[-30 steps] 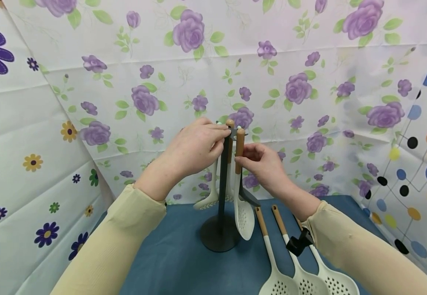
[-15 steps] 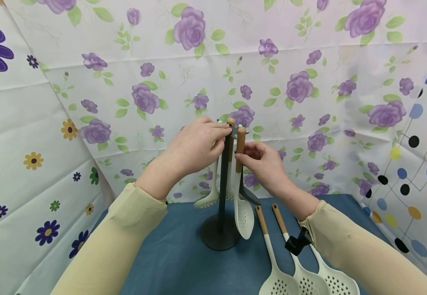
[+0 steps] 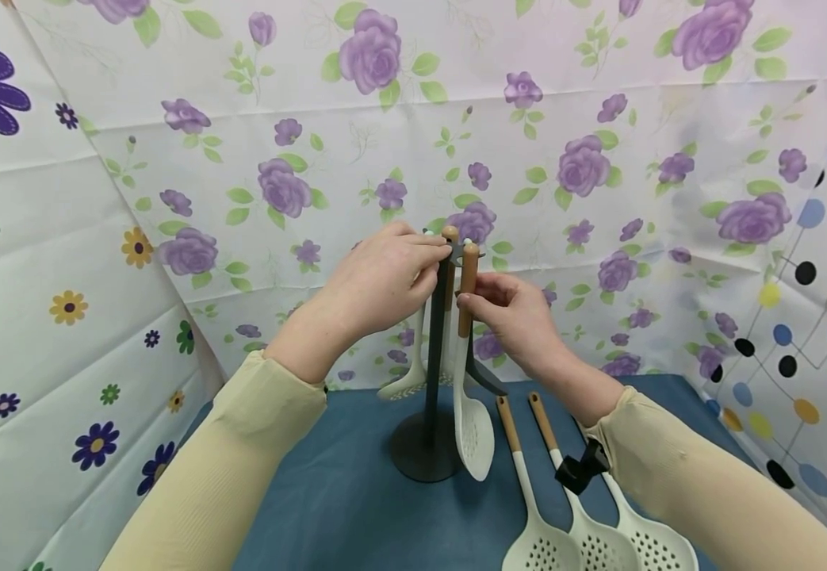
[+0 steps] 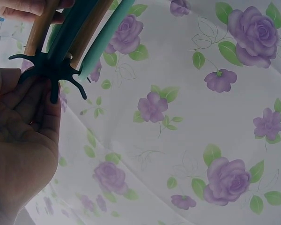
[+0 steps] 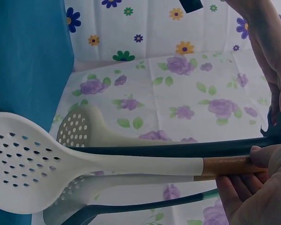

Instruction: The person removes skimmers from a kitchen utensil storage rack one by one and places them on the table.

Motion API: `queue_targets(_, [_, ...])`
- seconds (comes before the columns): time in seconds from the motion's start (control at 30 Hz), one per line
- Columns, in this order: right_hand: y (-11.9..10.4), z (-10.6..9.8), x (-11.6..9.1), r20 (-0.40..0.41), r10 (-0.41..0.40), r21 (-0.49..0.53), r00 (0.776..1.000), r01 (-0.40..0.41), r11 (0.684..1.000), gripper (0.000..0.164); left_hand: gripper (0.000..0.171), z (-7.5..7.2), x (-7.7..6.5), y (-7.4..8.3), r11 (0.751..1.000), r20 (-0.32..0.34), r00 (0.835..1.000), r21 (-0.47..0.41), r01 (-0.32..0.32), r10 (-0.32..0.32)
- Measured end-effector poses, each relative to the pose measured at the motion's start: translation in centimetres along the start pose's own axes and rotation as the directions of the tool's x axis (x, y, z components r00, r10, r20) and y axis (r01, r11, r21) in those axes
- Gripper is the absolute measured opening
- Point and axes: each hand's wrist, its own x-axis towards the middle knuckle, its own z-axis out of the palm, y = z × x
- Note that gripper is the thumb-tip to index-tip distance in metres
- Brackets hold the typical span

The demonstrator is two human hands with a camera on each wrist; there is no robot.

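Note:
A black utensil stand (image 3: 433, 357) with a round base rises from the table, and my left hand (image 3: 380, 281) grips its hooked top (image 4: 51, 70). My right hand (image 3: 520, 317) pinches the wooden handle of a white slotted spoon (image 3: 475, 436) between thumb and fingers. The spoon stands nearly upright at the stand's near right side, bowl down; whether its handle end sits on a hook cannot be told. Other utensils hang from the stand: a pale perforated one (image 3: 407, 385), a wooden-handled one (image 3: 450, 235) behind the spoon, and a dark one (image 3: 486, 379).
Three white perforated utensils with wooden handles lie side by side at the front right of the blue-covered table (image 3: 342, 476); the nearest is a white skimmer (image 3: 541, 547). Floral cloth (image 3: 384, 143) hangs behind. A small black device (image 3: 583, 466) sits at the right wrist.
The slotted spoon's bowl has swung slightly lower and toward me in the last half second. The left hand keeps its place on the stand's top; the head view has shifted a little.

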Motion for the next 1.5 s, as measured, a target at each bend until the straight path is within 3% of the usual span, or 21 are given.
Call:
queue_targets(0.9, [-0.8,-0.8,0.1,0.025,0.002,-0.013,1.0,-0.001,1.0,0.04,0.038,0.1,0.2,-0.3,1.0,-0.017,1.0,-0.016,-0.011,0.011])
queue_targets(1.5, [-0.9,-1.5,-0.2,-0.009,0.001,-0.049,1.0,-0.002,0.999,0.039,0.038,0.1,0.2,-0.1,1.0,-0.016,1.0,-0.006,-0.006,0.006])
